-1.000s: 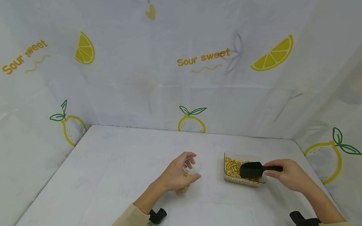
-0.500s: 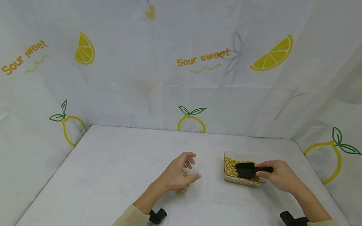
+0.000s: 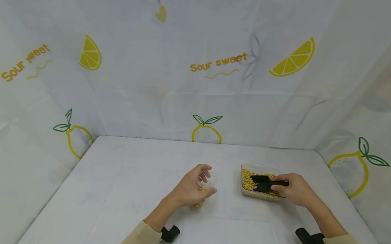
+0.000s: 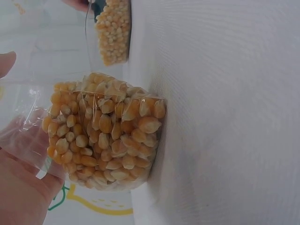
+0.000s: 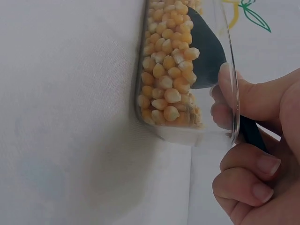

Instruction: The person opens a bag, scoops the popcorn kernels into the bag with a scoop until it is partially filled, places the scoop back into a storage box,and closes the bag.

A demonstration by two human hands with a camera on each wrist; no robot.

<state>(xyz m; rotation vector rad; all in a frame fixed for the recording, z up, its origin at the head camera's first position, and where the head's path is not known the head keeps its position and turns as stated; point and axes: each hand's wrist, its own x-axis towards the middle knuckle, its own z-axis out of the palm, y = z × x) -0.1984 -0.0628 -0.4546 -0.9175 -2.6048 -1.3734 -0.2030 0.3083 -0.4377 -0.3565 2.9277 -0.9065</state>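
Note:
A black scoop (image 3: 263,186) is gripped by its handle in my right hand (image 3: 297,190). Its blade is partly sunk in yellow corn kernels (image 3: 247,176), inside a clear rectangular container (image 3: 258,196). In the right wrist view, the thumb and fingers pinch the scoop (image 5: 206,54) behind the container's transparent wall. My left hand (image 3: 190,188) holds a clear plastic bag (image 4: 105,133) around its upper part. Kernels fill the lower part of this bag, which stands upright on the table. Fingers partly cover the bag in the head view.
A white cloth covers the table (image 3: 136,178). Behind and beside it hangs a white curtain (image 3: 132,94) printed with lemons. A black wrist camera mount (image 3: 170,234) sits on the left wrist, with another mount (image 3: 309,237) on the right.
My right hand has moved left with the scoop, whose blade has gone deeper into the kernels. The left hand and the bag have stayed in place.

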